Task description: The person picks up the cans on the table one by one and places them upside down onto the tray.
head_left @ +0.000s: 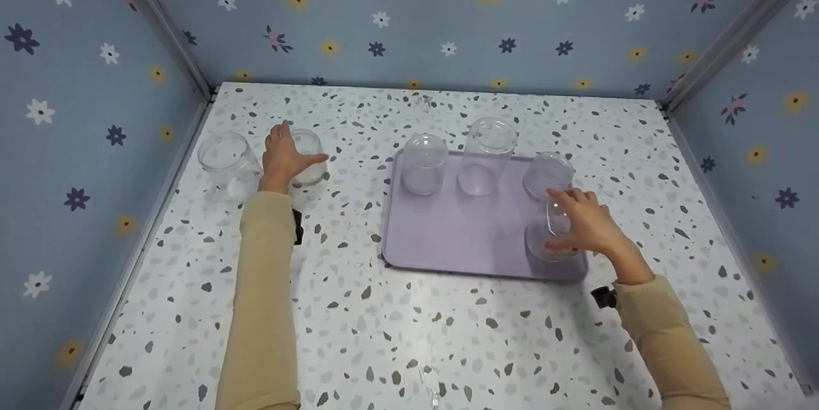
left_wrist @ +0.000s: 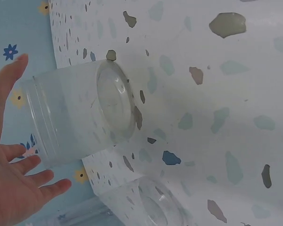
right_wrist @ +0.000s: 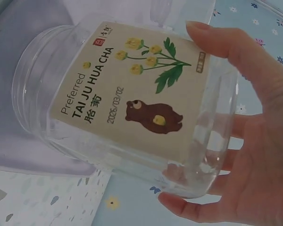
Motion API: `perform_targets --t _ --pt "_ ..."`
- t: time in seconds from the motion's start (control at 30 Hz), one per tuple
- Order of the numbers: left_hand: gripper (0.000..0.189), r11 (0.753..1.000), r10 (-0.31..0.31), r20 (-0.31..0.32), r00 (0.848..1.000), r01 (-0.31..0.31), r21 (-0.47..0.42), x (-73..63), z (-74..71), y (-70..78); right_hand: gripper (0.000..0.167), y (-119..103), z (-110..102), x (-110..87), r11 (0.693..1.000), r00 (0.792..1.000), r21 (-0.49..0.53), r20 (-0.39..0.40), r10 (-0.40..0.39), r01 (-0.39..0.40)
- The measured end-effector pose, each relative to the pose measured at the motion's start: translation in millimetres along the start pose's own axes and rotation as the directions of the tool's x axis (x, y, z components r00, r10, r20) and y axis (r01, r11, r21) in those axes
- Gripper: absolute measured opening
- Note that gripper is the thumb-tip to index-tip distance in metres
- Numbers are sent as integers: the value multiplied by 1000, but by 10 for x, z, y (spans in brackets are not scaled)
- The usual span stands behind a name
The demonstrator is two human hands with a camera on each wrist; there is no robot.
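Note:
On the left of the table, my left hand (head_left: 283,153) reaches round a clear jar (head_left: 312,173) that stands upright. In the left wrist view, its fingers are spread near the rim of that jar (left_wrist: 75,113), with gaps showing. My right hand (head_left: 590,226) holds a clear jar (head_left: 537,240) at the tray's front right corner. The right wrist view shows this jar (right_wrist: 132,99) upside down, its mouth towards the lilac tray (head_left: 448,237). It has a cream label with yellow flowers and a bear. Thumb and fingers are round its base.
Three more clear jars stand on the tray: a left one (head_left: 424,167), a taller middle one (head_left: 483,164) and a right one (head_left: 549,173). Another clear jar (head_left: 225,157) stands left of my left hand. Blue flowered panels (head_left: 409,20) enclose the speckled table (head_left: 358,333).

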State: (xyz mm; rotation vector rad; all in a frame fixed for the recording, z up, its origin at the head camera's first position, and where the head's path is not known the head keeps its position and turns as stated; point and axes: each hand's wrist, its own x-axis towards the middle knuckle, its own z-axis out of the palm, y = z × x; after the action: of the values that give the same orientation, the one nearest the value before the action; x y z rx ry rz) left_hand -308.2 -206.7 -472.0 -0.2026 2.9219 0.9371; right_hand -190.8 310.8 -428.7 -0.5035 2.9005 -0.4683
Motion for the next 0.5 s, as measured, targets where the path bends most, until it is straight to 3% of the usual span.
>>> perform_targets --t 0.5 --pt "98 999 -20 35 999 18 36 54 27 1 92 28 -21 22 1000 999 8 50 7 -7"
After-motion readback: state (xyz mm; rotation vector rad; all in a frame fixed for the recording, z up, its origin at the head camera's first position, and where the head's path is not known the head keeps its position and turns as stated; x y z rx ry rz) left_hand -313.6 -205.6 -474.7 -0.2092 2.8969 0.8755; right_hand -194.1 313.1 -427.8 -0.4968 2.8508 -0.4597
